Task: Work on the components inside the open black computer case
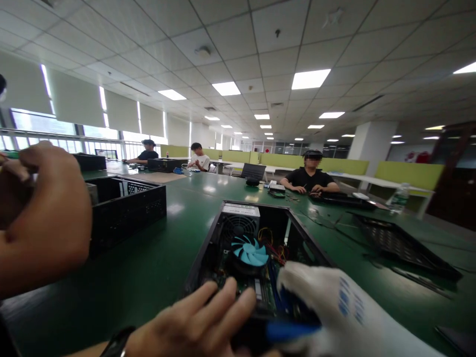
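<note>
An open black computer case (310,233) lies in front of me on the green table. Inside it are a cooling fan with light blue blades (250,252), a silver power supply (241,212) and red and yellow wires (277,250). My left hand (193,317), bare with a dark wristband, is spread over the case's near left edge, fingers stretched out. My right hand (327,302) wears a white glove with blue print and curls at the near right part of the case. A blurred blue handle-like thing (292,330) lies in its grip; its far end is hidden.
Another person's bent arm (55,203) reaches in at left beside a second black case (126,213). A perforated black panel (403,243), cables (334,225) and a plastic bottle (400,197) are at right. Across the table a person (311,176) works with parts; others sit farther back.
</note>
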`<move>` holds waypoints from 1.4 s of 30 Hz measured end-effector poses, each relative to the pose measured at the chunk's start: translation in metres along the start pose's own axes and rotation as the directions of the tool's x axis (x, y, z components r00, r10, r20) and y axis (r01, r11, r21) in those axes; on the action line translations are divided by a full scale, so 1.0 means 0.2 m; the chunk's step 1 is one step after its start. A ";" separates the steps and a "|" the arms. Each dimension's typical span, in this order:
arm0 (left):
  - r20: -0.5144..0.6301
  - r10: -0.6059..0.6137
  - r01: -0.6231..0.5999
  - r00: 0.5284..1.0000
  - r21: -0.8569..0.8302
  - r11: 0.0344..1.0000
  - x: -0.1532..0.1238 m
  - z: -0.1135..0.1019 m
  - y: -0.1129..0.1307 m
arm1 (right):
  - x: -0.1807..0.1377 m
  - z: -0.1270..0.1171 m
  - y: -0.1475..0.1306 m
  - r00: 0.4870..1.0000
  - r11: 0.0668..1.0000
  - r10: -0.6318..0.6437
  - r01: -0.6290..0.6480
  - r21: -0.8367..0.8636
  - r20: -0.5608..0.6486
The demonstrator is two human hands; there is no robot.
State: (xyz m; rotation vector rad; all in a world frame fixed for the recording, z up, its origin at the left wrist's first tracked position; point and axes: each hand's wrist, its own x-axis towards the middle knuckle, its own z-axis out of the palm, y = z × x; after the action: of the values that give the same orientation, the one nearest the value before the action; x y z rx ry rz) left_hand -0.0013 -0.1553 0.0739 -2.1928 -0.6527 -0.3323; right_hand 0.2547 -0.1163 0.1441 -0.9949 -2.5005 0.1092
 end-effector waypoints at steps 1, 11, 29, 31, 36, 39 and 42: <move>-0.054 0.035 -0.033 0.998 0.026 0.999 0.04 0.08 -0.07 | 0.08 0.01 0.07 0.999 0.999 -0.009 0.007 0.052 0.035; 0.141 -0.198 0.210 0.970 -0.082 0.974 0.45 0.87 -0.60 | 0.84 0.18 0.88 0.987 0.994 0.062 -0.075 -0.085 -0.145; -0.036 -0.489 0.473 0.871 -0.200 0.858 0.59 1.13 -0.55 | 0.16 0.48 1.02 0.670 0.827 0.529 -0.546 0.138 -0.521; -0.056 -0.507 0.487 0.860 -0.207 0.848 0.58 1.11 -0.49 | 0.07 0.53 1.05 0.675 0.799 0.574 -0.585 0.138 -0.464; 0.044 -0.483 0.461 0.875 -0.384 0.800 0.38 1.04 -0.22 | 0.05 0.56 1.08 0.724 0.778 0.620 -0.618 0.116 -0.303; 0.240 -0.410 0.471 0.880 -0.546 0.693 0.23 0.96 -0.08 | 0.07 0.57 1.07 0.763 0.789 0.612 -0.606 0.098 -0.209; 0.389 -0.248 0.456 0.887 -0.657 0.600 0.18 0.85 -0.02 | 0.06 0.56 1.05 0.783 0.797 0.603 -0.599 0.079 -0.151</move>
State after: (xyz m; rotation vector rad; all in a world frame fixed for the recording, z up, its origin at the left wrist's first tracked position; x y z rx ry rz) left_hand 0.0287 -0.0094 -0.0172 -2.9070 -1.3022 -0.6076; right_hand 0.3319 0.0558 -0.0010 -1.6862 -1.9342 0.2409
